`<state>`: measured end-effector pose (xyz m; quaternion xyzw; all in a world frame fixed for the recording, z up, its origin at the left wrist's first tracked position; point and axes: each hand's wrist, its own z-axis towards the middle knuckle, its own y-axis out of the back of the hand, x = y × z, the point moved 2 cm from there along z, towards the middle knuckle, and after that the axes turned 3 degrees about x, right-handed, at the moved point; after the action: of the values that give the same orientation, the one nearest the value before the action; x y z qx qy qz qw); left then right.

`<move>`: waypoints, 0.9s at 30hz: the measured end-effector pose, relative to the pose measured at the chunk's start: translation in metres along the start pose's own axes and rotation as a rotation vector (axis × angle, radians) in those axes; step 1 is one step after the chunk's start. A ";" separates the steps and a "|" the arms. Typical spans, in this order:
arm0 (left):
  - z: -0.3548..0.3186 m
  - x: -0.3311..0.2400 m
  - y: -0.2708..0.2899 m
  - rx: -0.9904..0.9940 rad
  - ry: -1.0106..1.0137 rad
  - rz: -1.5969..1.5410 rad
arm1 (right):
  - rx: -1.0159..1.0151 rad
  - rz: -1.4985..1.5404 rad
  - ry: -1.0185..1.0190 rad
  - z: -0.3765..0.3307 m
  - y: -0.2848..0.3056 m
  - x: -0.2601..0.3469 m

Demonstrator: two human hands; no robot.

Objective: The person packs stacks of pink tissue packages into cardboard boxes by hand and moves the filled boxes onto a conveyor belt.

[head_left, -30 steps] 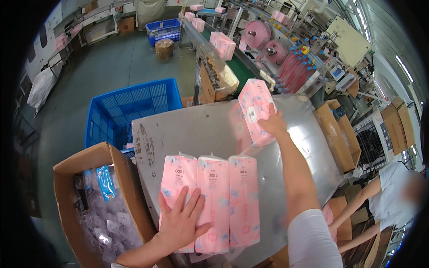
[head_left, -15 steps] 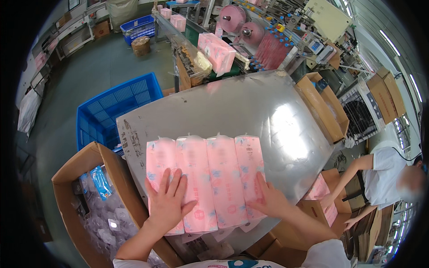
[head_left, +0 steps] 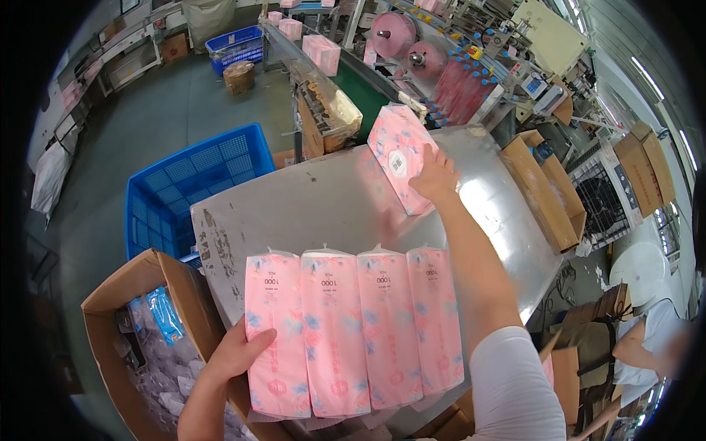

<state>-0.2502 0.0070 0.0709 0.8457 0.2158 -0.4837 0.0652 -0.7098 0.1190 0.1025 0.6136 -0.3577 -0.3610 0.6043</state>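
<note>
Pink flowered tissue packs (head_left: 364, 331) lie side by side in a row on the metal table, close to me. My left hand (head_left: 237, 351) rests against the row's left edge, its thumb spread over the leftmost pack and its other fingers partly hidden at the side. Beyond the row, my right hand (head_left: 437, 176) grips another pink tissue pack (head_left: 397, 151) at its right side. That pack stands tilted at the table's far edge, by the end of the green conveyor belt (head_left: 360, 81).
The metal table (head_left: 294, 206) has a blue basket (head_left: 198, 162) and a carton of clear plastic (head_left: 176, 272) on its left. Another carton (head_left: 544, 191) stands on the right. A further pink pack (head_left: 321, 55) sits on the conveyor. A co-worker (head_left: 651, 345) is at the right.
My right hand has left the row, reached forward and taken hold of the far tissue pack, now off the belt's end. The left hand has slid to the row's left edge.
</note>
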 end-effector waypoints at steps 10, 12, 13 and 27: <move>0.005 0.010 0.001 0.002 0.039 0.128 | 0.239 -0.084 0.038 -0.102 0.011 -0.085; -0.002 0.004 0.001 0.039 0.085 0.116 | 0.436 -0.024 0.089 -0.158 0.021 -0.114; -0.002 0.000 0.000 0.069 0.109 0.111 | 0.492 0.124 0.281 -0.185 0.025 -0.141; 0.014 0.015 -0.081 0.189 0.215 -0.162 | 0.529 1.695 -0.529 -0.367 -0.017 -0.245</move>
<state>-0.2891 0.0797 0.0593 0.8748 0.2426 -0.4121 -0.0774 -0.5067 0.5109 0.0919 0.1624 -0.8841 0.1666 0.4054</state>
